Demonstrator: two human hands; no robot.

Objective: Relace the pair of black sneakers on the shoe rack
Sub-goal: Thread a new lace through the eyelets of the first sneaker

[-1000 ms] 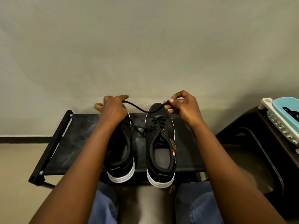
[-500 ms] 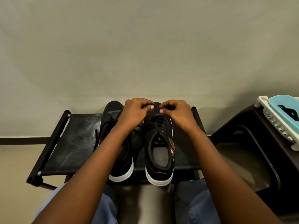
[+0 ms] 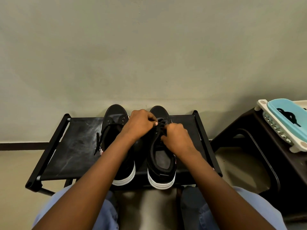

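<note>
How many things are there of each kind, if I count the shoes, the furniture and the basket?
Black sneakers: 2, the left sneaker and the right sneaker.
Shoe rack: 1.
Dark stool: 1.
Basket: 1.
Total: 5.

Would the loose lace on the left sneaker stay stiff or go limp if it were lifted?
Probably limp: the lace drapes off the left sneaker onto the shoe rack. Likely light too, being thin and flat.
</note>
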